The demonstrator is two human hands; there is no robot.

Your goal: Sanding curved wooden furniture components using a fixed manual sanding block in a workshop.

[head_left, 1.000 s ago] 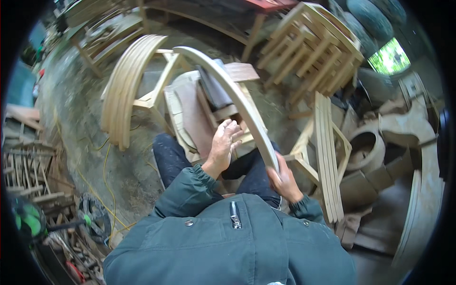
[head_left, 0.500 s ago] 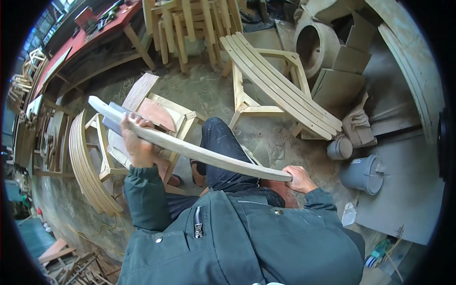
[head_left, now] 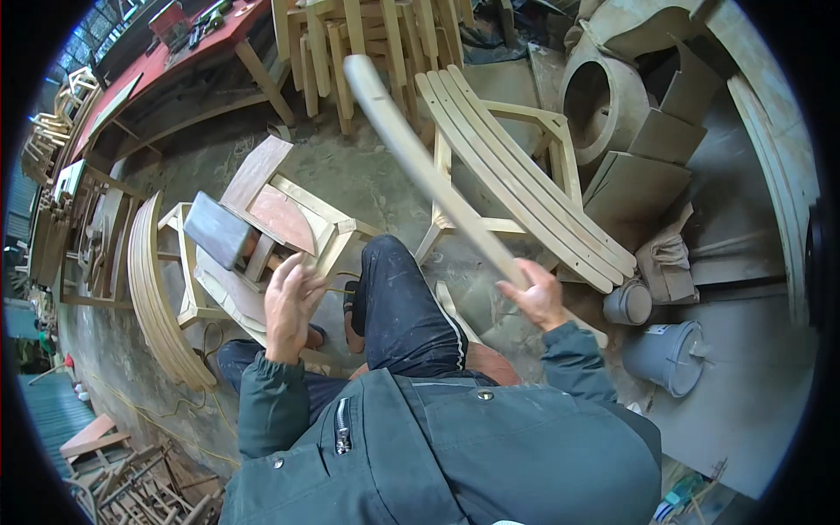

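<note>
Seen from above, a seated person in a green jacket grips one long curved wooden slat (head_left: 429, 171) by its near end in the right hand (head_left: 538, 296), fingers wrapped around it. Half a second ago both hands carried this slat level across the lap; now the left hand (head_left: 293, 302) has let go and hangs free above the knee, fingers loosely spread and holding nothing, while the slat has swung up to point away from the person, toward the stacked timber at the top of the view.

Just ahead of the left hand, one unfinished chair frame (head_left: 262, 236) lies on the concrete floor (head_left: 367, 175) with one grey block (head_left: 216, 229) resting on it. Further left, a bundle of curved strips (head_left: 157, 297) stands on edge (too tightly packed to count). Beyond the slat sits one chair back with three visible curved rails (head_left: 516, 175). To the right of the right hand are two grey buckets (head_left: 669, 354), a small one beside a larger one. One red table (head_left: 197, 48) runs along the upper left.
</note>
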